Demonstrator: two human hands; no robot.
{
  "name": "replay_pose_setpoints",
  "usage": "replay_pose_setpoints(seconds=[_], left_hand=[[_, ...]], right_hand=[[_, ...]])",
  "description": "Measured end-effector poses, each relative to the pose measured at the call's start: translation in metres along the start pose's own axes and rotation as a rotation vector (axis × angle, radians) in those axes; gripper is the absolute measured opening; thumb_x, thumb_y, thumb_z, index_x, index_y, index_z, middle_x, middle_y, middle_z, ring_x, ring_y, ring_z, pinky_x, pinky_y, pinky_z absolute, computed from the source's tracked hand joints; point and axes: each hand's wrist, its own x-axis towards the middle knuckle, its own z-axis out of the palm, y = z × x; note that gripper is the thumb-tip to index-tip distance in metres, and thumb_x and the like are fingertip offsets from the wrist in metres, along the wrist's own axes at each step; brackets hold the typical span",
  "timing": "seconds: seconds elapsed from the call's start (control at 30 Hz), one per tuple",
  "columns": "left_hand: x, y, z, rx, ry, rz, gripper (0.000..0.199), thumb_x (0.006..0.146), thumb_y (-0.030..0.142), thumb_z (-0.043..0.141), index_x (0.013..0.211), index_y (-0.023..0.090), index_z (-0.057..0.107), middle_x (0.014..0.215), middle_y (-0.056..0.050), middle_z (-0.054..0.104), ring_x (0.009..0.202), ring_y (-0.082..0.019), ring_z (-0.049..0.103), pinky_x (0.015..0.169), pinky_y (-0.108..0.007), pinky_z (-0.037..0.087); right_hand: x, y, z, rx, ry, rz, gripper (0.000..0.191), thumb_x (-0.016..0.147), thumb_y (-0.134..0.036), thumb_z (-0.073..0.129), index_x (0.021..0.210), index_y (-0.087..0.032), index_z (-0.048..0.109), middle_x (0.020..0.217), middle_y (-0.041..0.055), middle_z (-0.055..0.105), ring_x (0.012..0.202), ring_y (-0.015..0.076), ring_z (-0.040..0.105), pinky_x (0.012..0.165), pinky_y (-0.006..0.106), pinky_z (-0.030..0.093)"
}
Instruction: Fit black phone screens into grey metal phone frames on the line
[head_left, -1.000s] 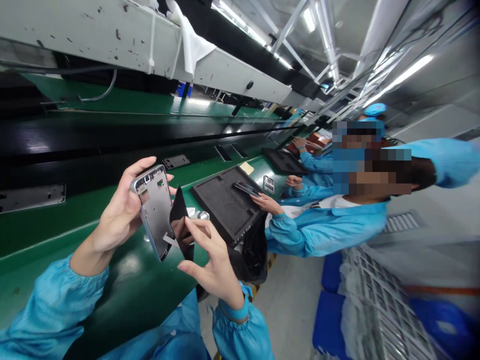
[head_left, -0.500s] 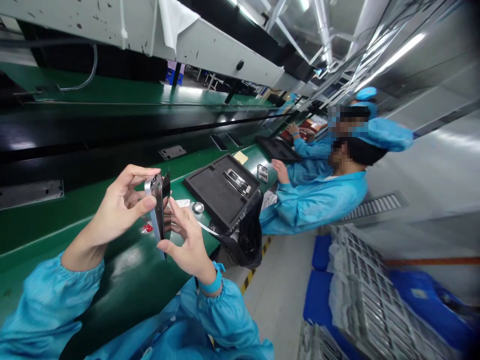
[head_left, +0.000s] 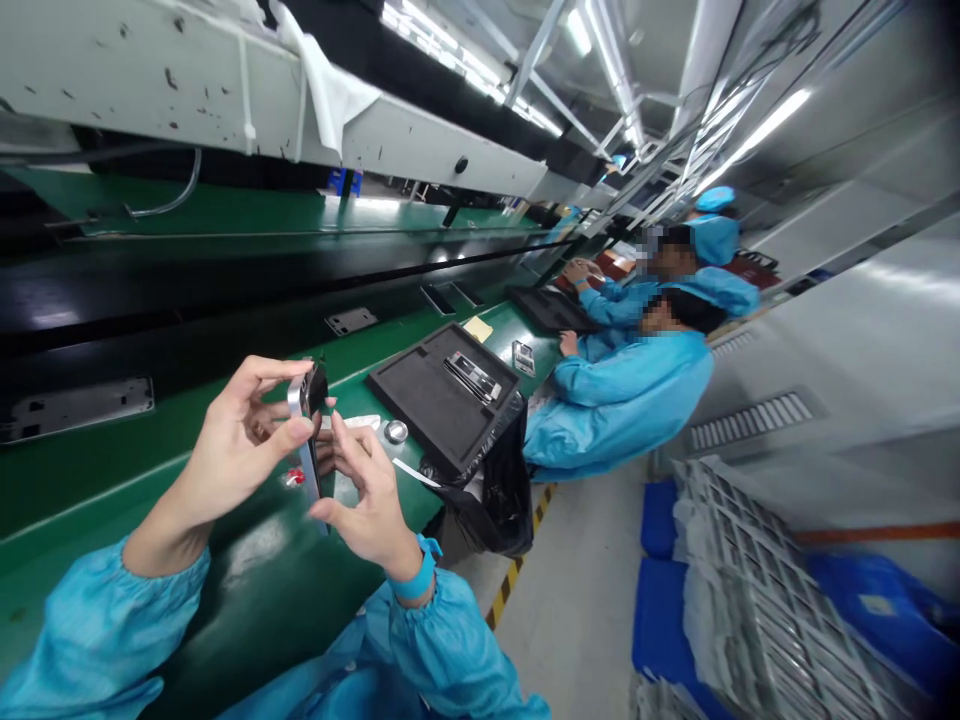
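Note:
Upright between my hands is a thin phone frame [head_left: 306,440] with a metallic blue edge, seen almost edge-on. My left hand [head_left: 244,430] grips its upper part, the thumb on the near side and a finger over the top. At the lower end, the thumb of my right hand [head_left: 369,490] presses on the edge, while its fingers bend along the dark inner side. A small dark part [head_left: 318,385] stands at the frame's top. Below the frame a small red item [head_left: 295,477] lies on the green bench [head_left: 262,560]. A round metal piece [head_left: 395,432] is right of my fingers.
A black foam tray [head_left: 420,400] holds several phone parts, with a black bag [head_left: 502,500] at its near corner. Metal plates [head_left: 82,405] lie on the dark belt. Seated co-workers [head_left: 622,400] are at the right, near stacked trays [head_left: 757,560] and blue bins.
The camera view has shifted slightly. The dark part stands closer against the frame's top. The nearest co-worker's head has lowered and that person's hand has drawn back toward the body.

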Motion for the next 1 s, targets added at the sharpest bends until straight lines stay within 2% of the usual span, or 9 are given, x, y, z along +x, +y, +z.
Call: replay_pose_setpoints(seconds=[0.17, 0.3, 0.4, 0.5, 0.53, 0.6, 0.7, 0.77, 1.0], left_hand=[[-0.005, -0.002, 0.007, -0.063, -0.030, -0.018, 0.039, 0.091, 0.038, 0.083, 0.124, 0.023, 0.068, 0.131, -0.014, 0.070, 0.101, -0.028, 0.080, 0.082, -0.040, 0.070], [-0.007, -0.009, 0.022, -0.179, 0.063, -0.085, 0.049, 0.099, 0.054, 0.070, 0.138, 0.024, 0.063, 0.138, -0.015, 0.070, 0.115, -0.028, 0.076, 0.097, -0.043, 0.066], [-0.005, -0.010, 0.028, -0.276, 0.154, -0.176, 0.061, 0.099, 0.072, 0.056, 0.131, 0.021, 0.067, 0.124, -0.015, 0.077, 0.102, -0.029, 0.080, 0.086, -0.043, 0.069], [-0.004, -0.005, 0.030, -0.323, 0.126, -0.288, 0.066, 0.095, 0.079, 0.053, 0.115, 0.019, 0.074, 0.103, -0.012, 0.082, 0.081, -0.027, 0.081, 0.072, -0.041, 0.070], [-0.005, -0.003, 0.031, -0.330, 0.095, -0.315, 0.065, 0.094, 0.078, 0.055, 0.110, 0.019, 0.076, 0.098, -0.011, 0.082, 0.077, -0.027, 0.081, 0.069, -0.039, 0.070], [-0.008, 0.002, 0.035, -0.330, 0.040, -0.336, 0.061, 0.093, 0.075, 0.061, 0.105, 0.019, 0.079, 0.092, -0.010, 0.082, 0.071, -0.026, 0.079, 0.064, -0.036, 0.068], [-0.013, 0.009, 0.040, -0.282, 0.017, -0.320, 0.053, 0.095, 0.068, 0.065, 0.098, 0.019, 0.083, 0.091, -0.009, 0.083, 0.069, -0.023, 0.078, 0.062, -0.031, 0.066], [-0.015, 0.013, 0.041, -0.233, 0.007, -0.297, 0.051, 0.096, 0.066, 0.065, 0.096, 0.019, 0.084, 0.092, -0.008, 0.083, 0.070, -0.023, 0.077, 0.062, -0.029, 0.065], [-0.025, 0.011, 0.036, -0.082, 0.007, -0.174, 0.046, 0.103, 0.059, 0.056, 0.103, 0.023, 0.086, 0.099, -0.008, 0.083, 0.084, -0.026, 0.077, 0.078, -0.034, 0.064]], right_hand=[[0.010, 0.004, -0.002, -0.013, 0.023, -0.142, 0.083, 0.085, -0.063, 0.083, 0.157, -0.030, 0.057, 0.127, 0.0115, 0.054, 0.111, 0.0262, 0.065, 0.099, 0.044, 0.061], [0.012, 0.007, 0.003, -0.107, 0.067, -0.194, 0.068, 0.092, -0.061, 0.077, 0.151, -0.029, 0.064, 0.136, 0.0137, 0.050, 0.121, 0.0282, 0.061, 0.104, 0.047, 0.058], [0.008, 0.000, 0.007, -0.157, 0.108, -0.194, 0.062, 0.103, -0.065, 0.056, 0.153, -0.028, 0.061, 0.149, 0.0163, 0.043, 0.118, 0.0266, 0.062, 0.103, 0.047, 0.059], [0.013, -0.016, 0.001, -0.039, 0.258, -0.115, 0.071, 0.106, -0.069, 0.046, 0.163, -0.027, 0.046, 0.152, 0.0185, 0.043, 0.113, 0.0245, 0.064, 0.094, 0.043, 0.061], [0.017, -0.023, -0.003, 0.030, 0.270, -0.058, 0.074, 0.106, -0.071, 0.043, 0.163, -0.025, 0.046, 0.144, 0.0185, 0.051, 0.105, 0.0226, 0.066, 0.087, 0.039, 0.062], [0.027, -0.036, -0.013, 0.157, 0.191, 0.078, 0.081, 0.104, -0.078, 0.034, 0.149, -0.016, 0.061, 0.106, 0.0125, 0.067, 0.076, 0.0173, 0.065, 0.066, 0.032, 0.059], [0.039, -0.051, -0.025, 0.230, 0.064, 0.228, 0.089, 0.100, -0.086, 0.030, 0.111, -0.011, 0.077, 0.052, -0.0044, 0.047, 0.045, 0.0119, 0.043, 0.045, 0.025, 0.042], [0.040, -0.057, -0.027, 0.230, 0.074, 0.243, 0.085, 0.098, -0.087, 0.036, 0.099, -0.013, 0.076, 0.044, -0.0075, 0.039, 0.041, 0.0113, 0.039, 0.042, 0.024, 0.036], [0.027, -0.069, -0.027, 0.205, 0.110, 0.177, 0.071, 0.098, -0.084, 0.042, 0.068, -0.022, 0.056, 0.047, -0.0058, 0.041, 0.044, 0.0109, 0.038, 0.044, 0.025, 0.031]])
